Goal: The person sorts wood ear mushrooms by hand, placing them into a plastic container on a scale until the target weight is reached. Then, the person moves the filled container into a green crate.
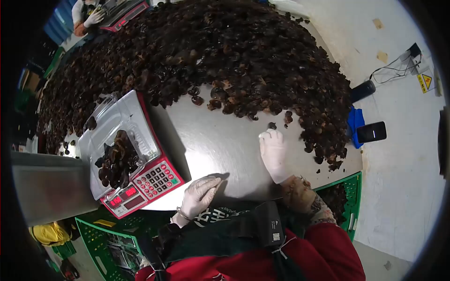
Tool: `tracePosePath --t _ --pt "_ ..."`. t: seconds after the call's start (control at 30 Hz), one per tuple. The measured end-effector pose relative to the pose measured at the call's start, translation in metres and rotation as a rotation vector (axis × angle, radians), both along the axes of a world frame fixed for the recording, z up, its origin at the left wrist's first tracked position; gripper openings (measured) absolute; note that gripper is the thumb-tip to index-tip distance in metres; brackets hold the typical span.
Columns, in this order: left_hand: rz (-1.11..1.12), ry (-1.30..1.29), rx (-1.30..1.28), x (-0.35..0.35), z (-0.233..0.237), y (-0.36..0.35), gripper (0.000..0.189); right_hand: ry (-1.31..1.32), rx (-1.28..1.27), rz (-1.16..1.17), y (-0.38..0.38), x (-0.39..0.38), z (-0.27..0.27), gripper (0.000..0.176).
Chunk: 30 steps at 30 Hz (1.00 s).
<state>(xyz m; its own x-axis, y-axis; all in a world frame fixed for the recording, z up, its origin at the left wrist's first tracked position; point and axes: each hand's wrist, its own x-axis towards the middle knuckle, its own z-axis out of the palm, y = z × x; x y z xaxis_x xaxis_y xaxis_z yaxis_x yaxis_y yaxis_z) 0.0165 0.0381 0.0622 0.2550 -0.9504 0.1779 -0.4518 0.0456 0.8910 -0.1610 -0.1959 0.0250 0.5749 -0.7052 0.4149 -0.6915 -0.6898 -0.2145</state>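
My right hand [273,153], in a white glove, reaches over the metal table [215,136] with its fingers drawn together. A small dark brown piece [272,125] shows right at those fingertips. My left hand [199,195], also gloved, hovers by the table's near edge with fingers pressed together, and nothing shows in it. To its left stands a red and white digital scale [157,180]. A clear plastic tray [143,136] rests on the scale, bearing a clump of dark, glossy, mushroom-like pieces [119,161].
A wide heap of dark brown pieces [225,51] covers the table's far side. A phone [371,132] lies at the right by blue cloth [356,122]. Green crates [354,199] stand below the near edge. At the far left, another person's gloved hand [95,18] is beside a second scale [124,21].
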Motion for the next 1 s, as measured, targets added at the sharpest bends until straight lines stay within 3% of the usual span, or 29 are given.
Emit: tracePosePath --t 0.17,0.3,0.37,0.43,0.57,0.6,0.7,0.77,0.83,0.87,1.0 --pt "0.059 -0.013 0.018 -0.005 0.007 -0.031 0.026 -0.340 0.194 0.010 -0.015 -0.015 0.006 0.020" --pt "0.215 -0.035 -0.038 -0.011 -0.001 -0.058 0.032 -0.100 0.029 -0.060 -0.035 0.028 0.006 0.026" --pt "0.200 -0.065 0.000 -0.003 -0.009 -0.075 0.037 -0.053 0.097 -0.056 -0.040 0.040 0.003 0.025" --pt "0.286 -0.216 0.011 0.002 -0.023 -0.094 0.041 0.030 0.101 -0.033 -0.044 0.035 -0.001 0.014" --pt "0.359 -0.412 0.122 0.007 -0.047 -0.131 0.047 0.054 0.157 -0.052 -0.022 -0.016 0.010 0.012" --pt "0.309 -0.351 0.080 0.005 -0.049 -0.134 0.047 0.036 0.186 -0.052 -0.019 -0.031 0.014 0.013" --pt "0.125 -0.155 -0.039 -0.013 -0.049 -0.139 0.041 -0.468 0.515 0.076 -0.024 -0.068 0.011 0.016" --pt "-0.100 -0.103 -0.050 -0.026 -0.039 -0.143 0.041 -0.460 0.392 0.060 -0.035 -0.077 0.008 0.025" --pt "-0.192 -0.099 -0.022 -0.033 -0.034 -0.147 0.042 -0.433 0.341 -0.005 -0.046 -0.072 0.009 0.029" --pt "-0.184 -0.183 -0.016 -0.035 -0.034 -0.151 0.046 -0.292 0.269 -0.008 -0.055 -0.072 -0.005 0.031" --pt "-0.070 -0.460 0.027 -0.047 -0.035 -0.156 0.058 -0.155 0.376 0.112 -0.046 -0.062 -0.004 0.039"
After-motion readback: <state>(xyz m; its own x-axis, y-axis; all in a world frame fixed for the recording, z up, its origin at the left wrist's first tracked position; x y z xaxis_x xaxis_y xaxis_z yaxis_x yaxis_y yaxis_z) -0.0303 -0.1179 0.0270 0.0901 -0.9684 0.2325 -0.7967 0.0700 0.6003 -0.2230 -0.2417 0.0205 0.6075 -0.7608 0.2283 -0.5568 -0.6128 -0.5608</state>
